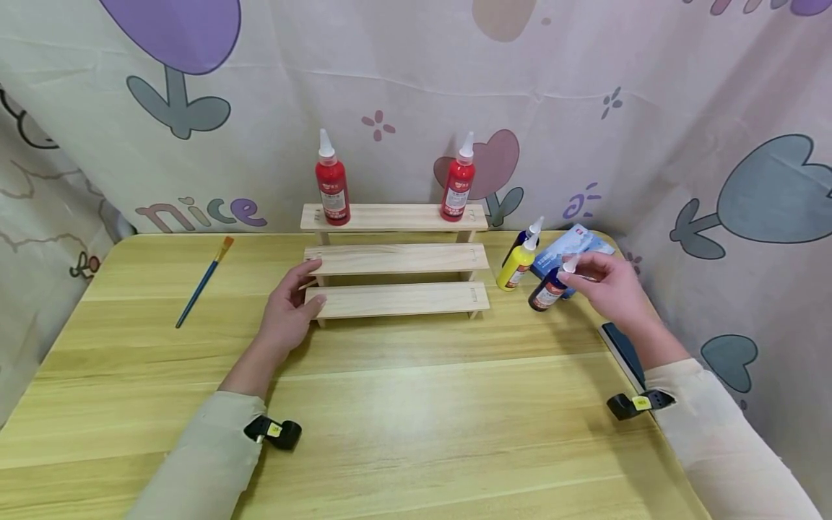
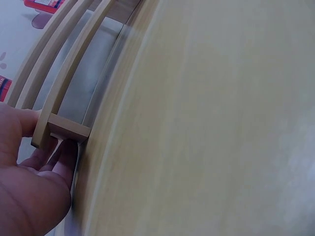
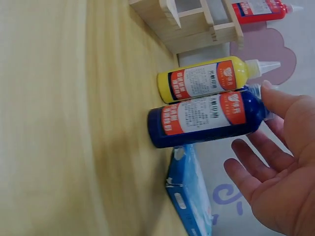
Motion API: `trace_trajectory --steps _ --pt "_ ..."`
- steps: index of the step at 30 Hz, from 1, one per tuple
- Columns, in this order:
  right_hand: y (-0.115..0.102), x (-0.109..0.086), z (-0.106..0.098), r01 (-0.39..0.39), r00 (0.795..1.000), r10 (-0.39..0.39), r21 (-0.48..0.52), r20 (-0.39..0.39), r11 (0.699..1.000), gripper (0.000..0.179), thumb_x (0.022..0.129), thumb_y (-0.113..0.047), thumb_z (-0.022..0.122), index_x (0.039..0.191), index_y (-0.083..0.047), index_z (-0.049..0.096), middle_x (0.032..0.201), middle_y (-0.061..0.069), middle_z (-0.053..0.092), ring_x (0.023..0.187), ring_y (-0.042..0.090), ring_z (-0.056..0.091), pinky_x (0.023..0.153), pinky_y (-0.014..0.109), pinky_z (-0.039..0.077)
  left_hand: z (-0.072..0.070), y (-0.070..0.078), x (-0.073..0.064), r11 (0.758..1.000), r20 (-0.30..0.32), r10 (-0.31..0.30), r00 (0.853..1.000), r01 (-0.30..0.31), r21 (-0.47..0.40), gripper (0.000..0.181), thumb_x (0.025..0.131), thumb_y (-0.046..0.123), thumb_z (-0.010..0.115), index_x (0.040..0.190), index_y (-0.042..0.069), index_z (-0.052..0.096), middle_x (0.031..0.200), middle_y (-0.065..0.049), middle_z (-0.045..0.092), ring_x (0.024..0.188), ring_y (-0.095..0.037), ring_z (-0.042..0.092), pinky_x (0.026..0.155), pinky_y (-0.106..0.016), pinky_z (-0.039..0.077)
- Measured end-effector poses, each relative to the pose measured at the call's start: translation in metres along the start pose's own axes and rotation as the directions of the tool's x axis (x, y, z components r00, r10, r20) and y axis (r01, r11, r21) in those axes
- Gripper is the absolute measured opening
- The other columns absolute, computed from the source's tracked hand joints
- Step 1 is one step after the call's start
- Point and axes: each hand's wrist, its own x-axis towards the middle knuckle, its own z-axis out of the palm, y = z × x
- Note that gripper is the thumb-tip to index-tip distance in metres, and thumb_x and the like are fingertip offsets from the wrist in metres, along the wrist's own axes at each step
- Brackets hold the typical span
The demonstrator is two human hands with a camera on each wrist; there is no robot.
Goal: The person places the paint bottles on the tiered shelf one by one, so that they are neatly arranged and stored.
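A three-step wooden shelf (image 1: 396, 260) stands on the yellow table (image 1: 416, 404). Two red paint bottles (image 1: 332, 186) (image 1: 458, 186) stand on its top step. My left hand (image 1: 305, 289) grips the shelf's left end, thumb on the middle step and fingers at the bottom step; the left wrist view shows the fingers (image 2: 44, 162) under the shelf's leg (image 2: 64, 129). My right hand (image 1: 578, 271) pinches the white nozzle of a tilted dark blue bottle (image 1: 549, 289) (image 3: 206, 120) to the right of the shelf. A yellow bottle (image 1: 516, 266) (image 3: 206, 81) stands just beside it.
A second blue bottle (image 1: 525, 238) stands behind the yellow one. A blue packet (image 1: 572, 249) (image 3: 189, 201) lies behind the bottles. A blue paintbrush (image 1: 204, 282) lies at the left. A dark flat object (image 1: 624, 350) sits at the table's right edge. A patterned curtain surrounds the table.
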Motion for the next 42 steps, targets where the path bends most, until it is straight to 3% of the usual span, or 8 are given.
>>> trace_trajectory --steps 6,15,22,27,30,37,42 --pt "0.006 -0.007 0.011 -0.012 0.999 0.015 0.056 -0.047 0.998 0.035 0.091 -0.026 0.076 0.109 0.002 0.066 0.102 0.006 0.068 0.09 0.005 0.065 0.073 0.016 0.051 0.0 0.0 -0.001 1.0 0.0 0.005 1.0 -0.005 -0.004 0.059 0.096 -0.01 0.057 0.147 0.018 0.05 0.146 -0.009 0.045 0.132 -0.029 0.043 0.099 -0.029 0.039" --pt "0.005 -0.013 0.016 0.033 0.995 -0.014 0.183 -0.103 0.983 0.026 0.092 -0.016 0.074 0.105 0.004 0.064 0.096 0.002 0.066 0.084 0.009 0.064 0.071 0.023 0.055 -0.001 -0.002 -0.001 1.0 0.005 -0.001 1.0 0.001 -0.002 0.06 0.096 -0.009 0.056 0.148 0.019 0.049 0.145 -0.012 0.045 0.131 -0.03 0.043 0.097 -0.027 0.041" --pt "-0.013 -0.016 0.015 0.09 0.992 -0.056 0.327 -0.112 0.941 0.019 0.091 -0.007 0.074 0.104 0.004 0.067 0.093 0.003 0.068 0.083 0.01 0.068 0.07 0.028 0.056 -0.003 -0.001 -0.001 1.0 0.003 0.0 1.0 0.0 0.009 0.06 0.096 -0.008 0.058 0.149 0.02 0.048 0.146 -0.011 0.045 0.132 -0.029 0.041 0.105 -0.043 0.035" --pt "-0.031 -0.018 0.017 0.079 0.993 -0.049 0.288 -0.11 0.954 0.024 0.092 -0.014 0.075 0.11 0.001 0.069 0.097 0.003 0.069 0.085 0.012 0.068 0.071 0.028 0.056 -0.003 -0.002 -0.002 1.0 0.001 0.003 1.0 -0.003 0.01 0.06 0.096 -0.008 0.057 0.149 0.019 0.048 0.145 -0.012 0.046 0.132 -0.029 0.042 0.102 -0.037 0.037" --pt "-0.041 -0.018 0.019 0.074 0.993 -0.04 0.311 -0.114 0.948 0.024 0.092 -0.014 0.075 0.111 0.0 0.069 0.099 0.004 0.068 0.085 0.014 0.068 0.071 0.028 0.056 -0.002 -0.003 -0.001 1.0 0.001 0.005 1.0 -0.005 0.009 0.06 0.097 -0.008 0.057 0.149 0.019 0.048 0.145 -0.013 0.046 0.132 -0.03 0.043 0.099 -0.032 0.039" --pt "-0.062 -0.009 0.029 0.136 0.987 -0.089 0.397 -0.134 0.908 0.021 0.09 -0.009 0.076 0.108 -0.001 0.071 0.098 0.007 0.067 0.085 0.016 0.066 0.07 0.028 0.056 -0.002 -0.004 0.001 1.0 0.003 0.011 1.0 -0.011 -0.007 0.059 0.096 -0.009 0.056 0.148 0.019 0.05 0.145 -0.01 0.045 0.131 -0.029 0.043 0.097 -0.028 0.04" --pt "-0.076 0.001 0.039 0.198 0.979 -0.146 0.464 -0.145 0.864 0.018 0.089 -0.005 0.075 0.106 0.0 0.071 0.096 0.008 0.068 0.083 0.017 0.066 0.069 0.03 0.057 -0.001 -0.003 0.002 1.0 0.007 0.019 1.0 -0.019 -0.002 0.059 0.097 -0.008 0.057 0.148 0.019 0.049 0.146 -0.01 0.045 0.132 -0.029 0.042 0.101 -0.035 0.037"
